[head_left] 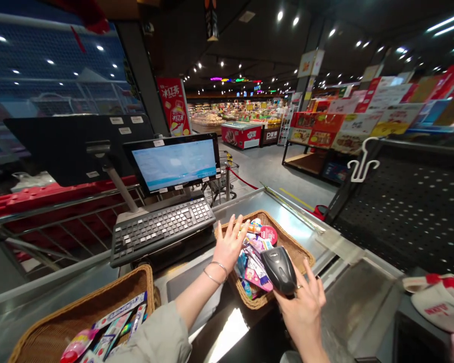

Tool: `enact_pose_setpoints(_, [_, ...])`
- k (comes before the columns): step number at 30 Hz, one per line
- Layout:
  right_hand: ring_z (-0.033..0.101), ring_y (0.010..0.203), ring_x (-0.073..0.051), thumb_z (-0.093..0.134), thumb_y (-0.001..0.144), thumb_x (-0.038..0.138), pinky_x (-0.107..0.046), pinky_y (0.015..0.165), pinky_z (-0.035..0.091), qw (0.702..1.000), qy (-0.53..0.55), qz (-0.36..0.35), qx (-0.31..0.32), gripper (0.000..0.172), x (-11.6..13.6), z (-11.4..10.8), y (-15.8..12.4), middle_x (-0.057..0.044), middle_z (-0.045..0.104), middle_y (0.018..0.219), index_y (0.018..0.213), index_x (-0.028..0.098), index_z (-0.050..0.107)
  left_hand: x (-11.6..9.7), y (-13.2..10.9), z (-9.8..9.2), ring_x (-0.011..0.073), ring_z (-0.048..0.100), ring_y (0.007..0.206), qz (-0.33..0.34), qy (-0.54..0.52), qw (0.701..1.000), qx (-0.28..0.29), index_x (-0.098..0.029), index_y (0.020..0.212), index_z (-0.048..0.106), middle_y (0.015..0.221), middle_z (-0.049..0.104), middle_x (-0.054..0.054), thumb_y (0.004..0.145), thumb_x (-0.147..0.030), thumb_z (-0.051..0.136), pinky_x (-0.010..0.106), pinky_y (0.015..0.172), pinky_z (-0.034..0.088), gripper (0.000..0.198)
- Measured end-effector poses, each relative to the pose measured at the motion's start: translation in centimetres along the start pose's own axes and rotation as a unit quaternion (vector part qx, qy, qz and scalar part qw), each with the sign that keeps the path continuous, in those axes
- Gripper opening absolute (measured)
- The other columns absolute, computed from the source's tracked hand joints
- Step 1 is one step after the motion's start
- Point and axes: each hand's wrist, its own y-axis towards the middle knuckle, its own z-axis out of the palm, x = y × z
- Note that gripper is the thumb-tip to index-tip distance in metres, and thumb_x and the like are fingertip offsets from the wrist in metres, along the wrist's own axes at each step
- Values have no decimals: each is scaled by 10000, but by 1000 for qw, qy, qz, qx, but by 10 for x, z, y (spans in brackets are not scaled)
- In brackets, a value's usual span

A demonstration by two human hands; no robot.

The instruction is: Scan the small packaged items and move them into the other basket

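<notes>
Over the left part of a wicker basket (302,248), my left hand (230,242) is open, fingers stretched out and holding nothing. That basket contains toothpaste boxes, small colourful packs (255,259) and a round pink-red container (268,234). My right hand (304,305) is at a black barcode scanner (279,269) above the basket's near right side. The thumb and a ringed finger are against the scanner, while other fingers extend to its right. The scanner's handle is hidden. At lower left, a second wicker basket (45,327) holds several toothpaste boxes (115,327) and a pink pack (79,345).
A black keyboard (162,227) and a lit monitor (176,162) stand beyond my left arm. The metal counter (245,204) runs behind the basket. To the right are a perforated black panel (401,201) with a white hook (363,161), and a white-and-red cloth item (435,302).
</notes>
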Motion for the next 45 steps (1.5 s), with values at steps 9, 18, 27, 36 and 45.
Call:
enact_pose_setpoints(9, [420, 1337, -331, 504, 876, 553, -567, 1065, 273, 999, 34, -6, 19, 549, 25, 14, 8, -140, 627, 1270, 1293, 196, 537, 27, -32, -16, 310, 255, 1457, -30, -32, 999, 4, -107, 1513, 236, 1552, 328, 172, 945, -372, 465, 558, 1161, 267, 668])
enact_pose_setpoints(18, [445, 1318, -329, 555, 854, 513, -575, 1096, 237, 990, 103, -76, 62, 473, 63, 42, -4, -139, 654, 1218, 1198, 192, 599, 52, -96, -50, 299, 264, 1455, -99, -3, 995, 24, -81, 1521, 178, 1552, 311, 200, 930, -387, 506, 513, 1167, 289, 742])
enact_pose_setpoints(27, [410, 1335, -329, 537, 849, 415, -595, 1086, 231, 968, 158, -144, 133, 302, 104, 59, -17, -91, 662, 1228, 1043, 211, 647, 66, -165, -77, 295, 245, 1461, -184, 15, 981, 65, -82, 1508, 227, 1553, 321, 185, 924, -383, 527, 505, 1168, 301, 722])
enact_pose_setpoints(36, [437, 1319, -330, 563, 806, 373, -577, 1066, 268, 942, 215, -201, 161, 246, 137, 76, -28, -86, 681, 1196, 959, 216, 675, 78, -235, -94, 300, 240, 1462, -271, 41, 959, 79, -91, 1526, 162, 1557, 298, 201, 931, -387, 512, 514, 1154, 319, 751])
enact_pose_setpoints(45, [429, 1328, -328, 586, 778, 340, -584, 1086, 227, 925, 249, -209, 198, 169, 162, 88, -44, -53, 680, 1210, 880, 230, 663, 100, -313, -97, 292, 243, 1460, -370, 51, 918, 134, -101, 1521, 188, 1561, 299, 188, 919, -382, 503, 495, 1173, 288, 736])
